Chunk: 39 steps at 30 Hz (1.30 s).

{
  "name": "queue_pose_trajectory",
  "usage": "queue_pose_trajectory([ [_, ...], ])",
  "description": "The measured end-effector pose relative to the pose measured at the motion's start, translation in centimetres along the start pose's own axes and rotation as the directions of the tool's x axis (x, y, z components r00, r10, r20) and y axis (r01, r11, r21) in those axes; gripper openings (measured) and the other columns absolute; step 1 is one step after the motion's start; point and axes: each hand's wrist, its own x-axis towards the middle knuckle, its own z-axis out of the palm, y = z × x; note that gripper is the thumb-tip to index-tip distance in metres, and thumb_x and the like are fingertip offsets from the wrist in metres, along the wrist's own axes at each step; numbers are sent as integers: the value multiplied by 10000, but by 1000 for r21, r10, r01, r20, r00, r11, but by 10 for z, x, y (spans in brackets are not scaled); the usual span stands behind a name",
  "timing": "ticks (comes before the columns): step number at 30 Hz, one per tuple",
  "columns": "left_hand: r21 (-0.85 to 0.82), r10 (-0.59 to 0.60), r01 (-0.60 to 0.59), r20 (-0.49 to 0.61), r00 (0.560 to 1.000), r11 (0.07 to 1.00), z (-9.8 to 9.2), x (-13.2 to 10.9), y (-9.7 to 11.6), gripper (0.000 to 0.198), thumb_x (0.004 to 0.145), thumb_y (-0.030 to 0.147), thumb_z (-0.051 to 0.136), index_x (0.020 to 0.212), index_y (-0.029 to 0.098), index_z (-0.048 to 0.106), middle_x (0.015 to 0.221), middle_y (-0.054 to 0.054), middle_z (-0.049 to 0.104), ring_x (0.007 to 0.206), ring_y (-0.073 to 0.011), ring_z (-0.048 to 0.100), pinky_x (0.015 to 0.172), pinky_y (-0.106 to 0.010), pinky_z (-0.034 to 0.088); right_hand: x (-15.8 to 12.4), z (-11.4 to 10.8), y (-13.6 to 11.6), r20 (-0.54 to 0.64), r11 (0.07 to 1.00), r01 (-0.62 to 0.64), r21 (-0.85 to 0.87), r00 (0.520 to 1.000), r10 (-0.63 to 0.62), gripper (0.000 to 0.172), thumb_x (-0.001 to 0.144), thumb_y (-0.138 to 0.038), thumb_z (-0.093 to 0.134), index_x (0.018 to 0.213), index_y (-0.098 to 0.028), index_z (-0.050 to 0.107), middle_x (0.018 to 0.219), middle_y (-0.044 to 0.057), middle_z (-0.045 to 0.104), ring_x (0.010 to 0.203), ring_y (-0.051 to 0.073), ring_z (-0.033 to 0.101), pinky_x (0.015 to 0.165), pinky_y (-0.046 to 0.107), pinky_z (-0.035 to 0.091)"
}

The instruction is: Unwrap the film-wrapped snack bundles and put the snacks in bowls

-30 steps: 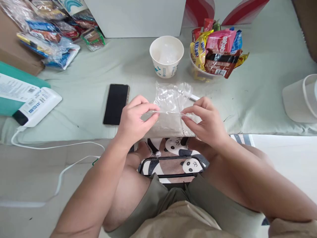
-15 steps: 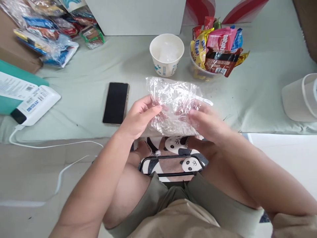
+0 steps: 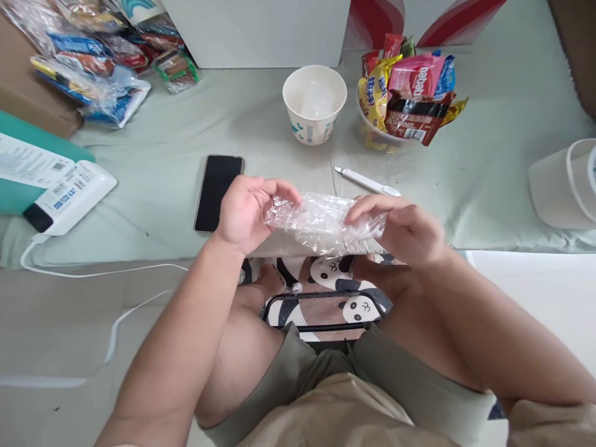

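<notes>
A crumpled clear plastic bag (image 3: pixel 321 221) is bunched into a narrow roll between my two hands, just above my knees. My left hand (image 3: pixel 244 211) curls its fingers round the bag's left end. My right hand (image 3: pixel 403 226) pinches the right end with thumb and fingers. A black phone (image 3: pixel 218 192) lies face up just left of my left hand. A thin white pen-like tool (image 3: pixel 366 181) lies on the pale green mat (image 3: pixel 153 143) beyond my right hand.
A white paper cup (image 3: pixel 315 105) stands behind the hands, beside a bowl heaped with snack packets (image 3: pixel 408 90). More wrapped snacks (image 3: pixel 88 62) lie far left. A white power bank (image 3: pixel 69 195) with cable sits left, a white tub (image 3: pixel 565 186) far right. A panda-print bag (image 3: pixel 326 292) rests between my legs.
The bag was held spread out as a flat sheet; both hands have since gathered it into a crumpled roll. The white tool behind it has come into view.
</notes>
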Motion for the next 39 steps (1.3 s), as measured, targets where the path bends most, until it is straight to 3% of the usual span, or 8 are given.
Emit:
queue_pose_trajectory([
  [4,194,39,-28,-51,998,981,1,1,-7,186,691,282,823,757,195,672,751,0,631,601,-103,569,551,-248,437,2,4,1,-107,961,-108,-254,991,83,263,956,-463,629,858,-219,623,796,20,648,754,155,608,750,326,527],
  [7,299,166,-131,-95,982,945,2,2,-14,277,668,208,810,911,218,677,988,-24,681,813,-155,675,681,-275,528,5,10,3,-171,968,-236,-88,961,219,395,817,-321,791,1101,-248,526,813,-28,624,698,137,597,646,282,500],
  [11,644,515,-344,-91,852,683,4,3,-20,232,760,191,735,990,222,732,1301,-79,682,1308,-260,605,1151,-416,469,6,16,1,-136,966,-257,-15,958,253,285,830,-329,773,980,-192,573,844,-1,631,704,115,588,643,265,475],
  [18,481,-12,-143,306,952,865,12,4,-27,483,837,533,741,1187,201,723,987,-59,764,879,-222,697,773,-323,541,7,15,-1,-82,990,-85,-114,994,76,219,925,-384,686,1040,-202,648,952,37,707,832,157,660,810,339,556],
  [24,438,-77,-73,315,946,896,11,16,-21,165,811,307,614,708,192,670,670,5,653,644,-141,576,646,-289,440,7,11,13,-215,868,41,-496,962,-169,488,848,-365,763,1300,-261,609,1413,106,616,1248,249,620,1023,426,548],
  [30,294,8,-69,205,979,953,-1,32,-10,260,811,435,726,876,183,717,860,-46,763,777,-181,708,709,-306,517,37,9,-10,-297,859,17,-512,935,-195,136,932,-283,650,1026,-251,556,840,-3,637,737,139,610,713,316,527],
  [35,158,102,-97,-25,994,983,-18,39,-3,396,853,556,681,971,179,703,875,-52,777,762,-167,727,733,-300,521,128,-13,-62,-350,584,-84,-808,865,-360,182,829,-176,702,840,-235,530,836,17,595,720,143,541,762,356,521],
  [39,173,85,-83,-6,996,981,-25,38,4,330,834,498,675,906,176,687,808,-37,752,726,-159,705,723,-306,506,208,-18,-73,-155,169,-133,-977,980,-125,88,836,-144,695,830,-210,637,930,60,654,1042,268,635,951,442,538],
])
